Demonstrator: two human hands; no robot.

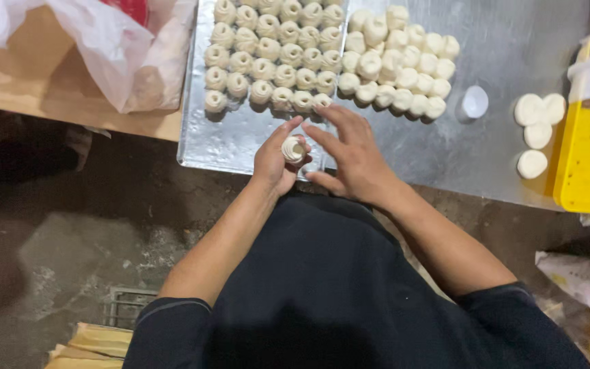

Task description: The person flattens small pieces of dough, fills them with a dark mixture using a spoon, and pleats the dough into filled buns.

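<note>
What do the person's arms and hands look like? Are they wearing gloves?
No gloves. The left hand and right hand are bare, with no rings or watch showing. The forearms are bare too. Short dark sleeves of a dark top end near the elbows, each with a thin lighter line near its edge.

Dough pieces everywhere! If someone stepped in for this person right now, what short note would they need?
Left hand: fingers closed around one spiral-topped dough piece.
Right hand: open, fingers spread beside that piece, touching or nearly so.
Done: rows of shaped spiral pieces on the metal tray.
Left: a cluster of smooth dough balls on the steel table, plus four flat rounds near the yellow board.
</note>
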